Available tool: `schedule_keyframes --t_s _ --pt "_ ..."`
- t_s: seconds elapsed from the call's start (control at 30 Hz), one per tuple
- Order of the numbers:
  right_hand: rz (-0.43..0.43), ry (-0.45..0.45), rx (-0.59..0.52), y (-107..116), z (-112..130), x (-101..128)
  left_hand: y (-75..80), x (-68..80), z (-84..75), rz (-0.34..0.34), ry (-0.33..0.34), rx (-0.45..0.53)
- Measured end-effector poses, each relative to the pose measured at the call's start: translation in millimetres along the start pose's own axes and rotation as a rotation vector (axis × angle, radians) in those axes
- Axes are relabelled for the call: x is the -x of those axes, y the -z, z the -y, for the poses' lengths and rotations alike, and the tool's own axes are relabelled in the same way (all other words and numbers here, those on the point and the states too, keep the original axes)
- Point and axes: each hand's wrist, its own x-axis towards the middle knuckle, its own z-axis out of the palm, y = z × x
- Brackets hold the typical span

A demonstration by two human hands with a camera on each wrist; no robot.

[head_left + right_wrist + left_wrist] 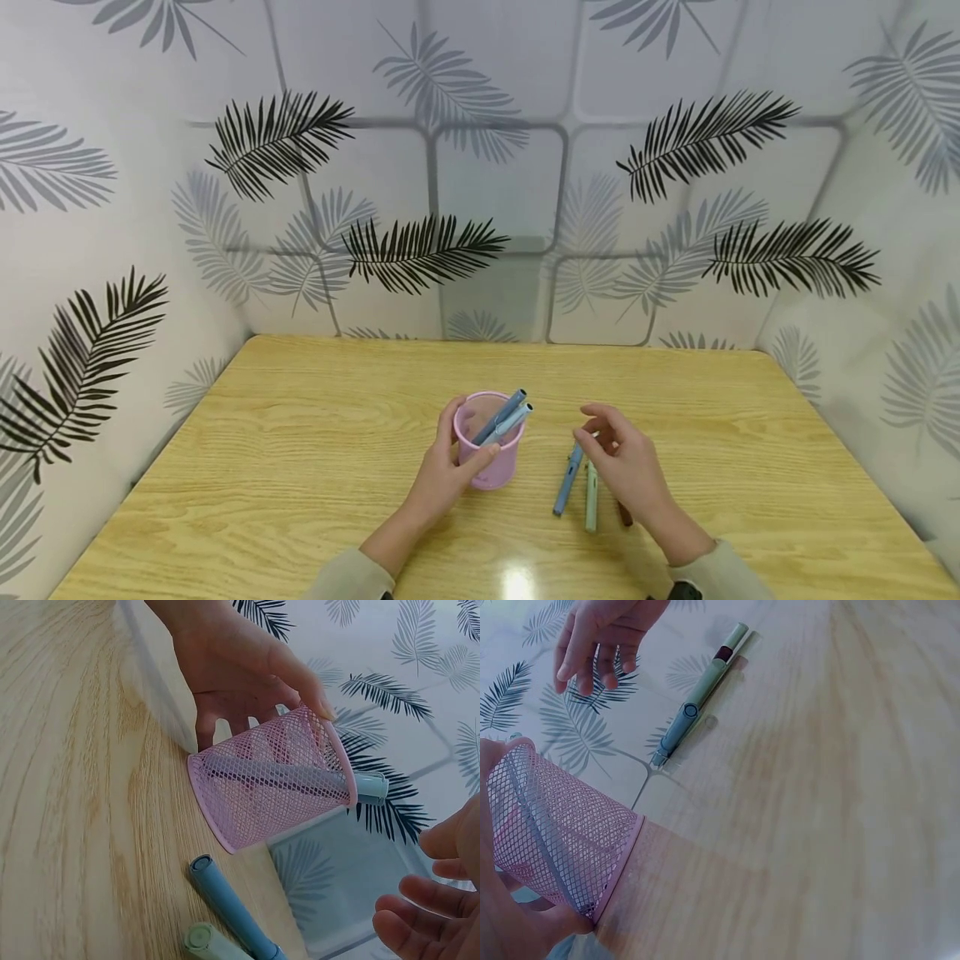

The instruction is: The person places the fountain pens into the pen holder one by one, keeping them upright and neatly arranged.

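My left hand (442, 473) grips a pink mesh pen holder (487, 473), thumb near the rim and fingers around the far side. A dark blue pen (501, 417) and a light blue pen (512, 423) lean inside it, their ends above the rim. To the right, my right hand (633, 471) hovers over the loose pens, fingers loosely bent; in the right wrist view this hand (431, 907) holds nothing. Below it lie a blue pen (567, 482), a light green pen (592, 500) and a dark brown pen (625, 515), the last mostly hidden by the hand.
The wooden table (300, 433) extends on both sides of the hands. Behind it and at both sides stand pale panels (495, 183) with a feather-like leaf print. A bright light reflection shows near the table's front.
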Motion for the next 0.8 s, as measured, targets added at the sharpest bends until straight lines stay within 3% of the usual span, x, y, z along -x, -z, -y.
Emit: schedule_keyframes --t_s 0.2,0.43,0.8 --pt "0.012 -0.024 0.027 7 -4 1 0.1 -0.2 0.0 -0.007 -0.002 -0.008" --pt "-0.008 0.011 0.074 13 -6 3 0.0 0.2 -0.7 -0.003 0.003 0.0" --pt "0.023 -0.065 0.113 25 -9 6 1.0 -0.2 -1.1 0.002 0.005 -0.012"
